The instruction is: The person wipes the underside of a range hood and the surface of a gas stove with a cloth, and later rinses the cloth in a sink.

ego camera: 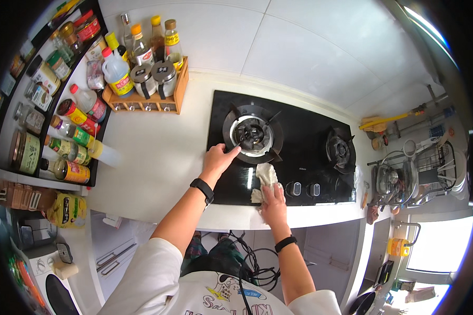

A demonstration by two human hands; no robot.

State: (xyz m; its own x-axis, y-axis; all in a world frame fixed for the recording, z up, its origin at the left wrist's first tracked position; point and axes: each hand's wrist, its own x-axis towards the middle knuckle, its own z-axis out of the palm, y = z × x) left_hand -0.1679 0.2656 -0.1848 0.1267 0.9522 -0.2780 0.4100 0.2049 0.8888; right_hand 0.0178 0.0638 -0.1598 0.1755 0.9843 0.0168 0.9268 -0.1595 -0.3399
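Observation:
A black glass gas hob [303,114] is set into the white counter before me. My left hand [217,160] grips the near left rim of the round black pan support [275,151], with the thumb on one of its prongs. The support sits around the left burner [253,134]. My right hand [274,204] presses a crumpled off-white cloth [266,175] onto the glass near the hob's front edge. Just right of the cloth are two control knobs [295,189]. A second burner with its own pan support [339,151] lies at the hob's right end.
A wooden rack [145,105] of bottles and two lidded jars stands on the counter [149,145] at back left. Black shelves [49,118] hold several condiments at far left. Pots and a dish rack [437,173] crowd the right. Black cables [256,256] hang below the counter.

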